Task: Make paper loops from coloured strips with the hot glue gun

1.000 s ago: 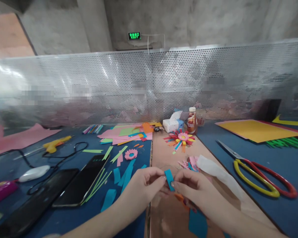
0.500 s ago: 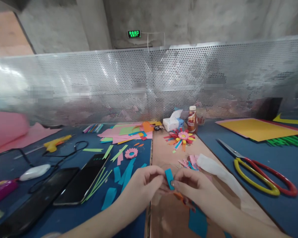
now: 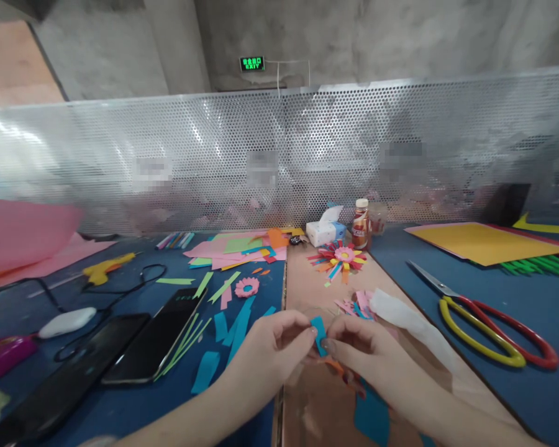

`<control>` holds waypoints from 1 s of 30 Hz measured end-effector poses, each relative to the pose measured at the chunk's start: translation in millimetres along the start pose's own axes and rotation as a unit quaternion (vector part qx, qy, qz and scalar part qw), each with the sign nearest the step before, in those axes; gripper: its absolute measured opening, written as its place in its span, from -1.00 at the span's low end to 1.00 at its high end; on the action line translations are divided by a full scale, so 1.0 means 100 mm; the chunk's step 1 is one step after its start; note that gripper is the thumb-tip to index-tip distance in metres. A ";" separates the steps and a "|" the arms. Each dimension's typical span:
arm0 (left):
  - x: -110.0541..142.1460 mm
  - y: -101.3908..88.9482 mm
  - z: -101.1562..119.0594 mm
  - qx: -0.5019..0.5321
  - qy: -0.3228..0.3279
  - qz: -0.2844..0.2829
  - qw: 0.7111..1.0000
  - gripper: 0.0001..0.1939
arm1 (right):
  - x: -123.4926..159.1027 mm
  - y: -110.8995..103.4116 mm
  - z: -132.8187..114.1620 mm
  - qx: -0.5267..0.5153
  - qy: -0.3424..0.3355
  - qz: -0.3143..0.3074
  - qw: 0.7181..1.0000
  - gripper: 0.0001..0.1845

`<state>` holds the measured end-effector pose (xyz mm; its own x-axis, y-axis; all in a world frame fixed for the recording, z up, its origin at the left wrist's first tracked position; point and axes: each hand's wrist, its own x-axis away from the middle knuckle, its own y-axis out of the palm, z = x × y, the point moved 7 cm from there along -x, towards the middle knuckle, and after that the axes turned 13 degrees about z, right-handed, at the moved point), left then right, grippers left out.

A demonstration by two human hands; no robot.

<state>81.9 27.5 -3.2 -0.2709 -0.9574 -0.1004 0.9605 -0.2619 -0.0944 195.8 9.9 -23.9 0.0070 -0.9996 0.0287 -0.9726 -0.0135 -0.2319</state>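
A short blue paper strip (image 3: 319, 332) is pinched between both hands over the brown middle strip of the table. My left hand (image 3: 286, 338) is closed, with thumb and forefinger at the strip's left edge. Opposite it, my right hand (image 3: 358, 344) grips the strip's right side between thumb and finger. Left of my hands lie loose blue paper strips (image 3: 237, 329) and a pink paper flower (image 3: 246, 287) with a blue centre. Beneath my right hand are a blue paper piece (image 3: 371, 415) and orange scraps, partly hidden.
Large scissors (image 3: 487, 326) lie open on the right. Two phones (image 3: 156, 338) and a yellow glue gun (image 3: 107, 268) with cable are on the left. A many-coloured paper flower (image 3: 342, 256), tissue pack (image 3: 325, 233) and bottle (image 3: 361, 225) stand farther back, before a perforated metal screen (image 3: 190, 161).
My left thumb has moved right, onto the edge of the blue paper strip. At the far left, the pink sheet has shifted and spreads farther right.
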 end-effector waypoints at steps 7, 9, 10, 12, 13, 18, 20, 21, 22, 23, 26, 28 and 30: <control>-0.02 -0.02 0.02 -0.035 0.016 0.008 0.999 -0.84 | 0.00 0.03 0.01 -0.015 -0.001 -0.018 1.000 -0.73; -0.02 -0.01 0.02 -0.038 0.017 0.007 0.999 -0.85 | -0.01 0.03 0.02 -0.016 0.000 -0.018 1.000 -0.73; -0.02 -0.01 0.02 -0.040 0.018 0.007 0.999 -0.85 | -0.01 0.03 0.02 -0.017 0.001 -0.019 1.000 -0.74; -0.01 -0.01 0.01 -0.045 0.021 0.010 0.999 -0.85 | -0.01 0.03 0.03 -0.021 0.002 -0.019 1.000 -0.75; -0.01 -0.01 0.00 -0.049 0.023 0.011 0.998 -0.85 | -0.01 0.03 0.03 -0.020 0.003 -0.018 1.000 -0.75; 0.00 -0.04 0.01 -0.070 0.038 0.019 0.997 -0.84 | -0.01 0.03 0.02 -0.010 0.004 -0.020 1.000 -0.74; 0.00 -0.05 0.02 -0.085 0.049 0.029 0.995 -0.84 | 0.01 0.04 -0.01 -0.017 -0.003 -0.026 1.000 -0.74; 0.00 -0.06 0.03 -0.087 0.053 0.032 0.994 -0.84 | 0.01 0.03 -0.03 -0.016 -0.013 -0.022 1.000 -0.74; 0.00 -0.05 0.03 -0.083 0.053 0.033 0.995 -0.84 | 0.02 0.02 -0.06 -0.007 -0.029 -0.008 1.000 -0.75; 0.00 -0.05 0.03 -0.079 0.052 0.032 0.995 -0.84 | 0.02 -0.01 -0.10 0.009 -0.053 0.013 0.998 -0.77; 0.02 -0.04 0.04 -0.096 0.067 0.033 0.993 -0.83 | 0.04 -0.10 -0.22 0.040 -0.121 0.091 0.988 -0.82; 0.05 -0.03 0.08 -0.136 0.099 0.033 0.985 -0.82 | 0.06 -0.13 -0.26 0.041 -0.144 0.112 0.982 -0.84; 0.09 -0.01 0.12 -0.176 0.141 0.027 0.974 -0.81 | 0.08 -0.13 -0.28 0.051 -0.166 0.116 0.978 -0.86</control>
<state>79.5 17.9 8.0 -0.2759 -0.8838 -0.3779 0.9055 -0.1070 -0.4107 201.9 3.0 6.8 -0.1197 -0.9291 -0.3500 -0.9289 0.2292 -0.2908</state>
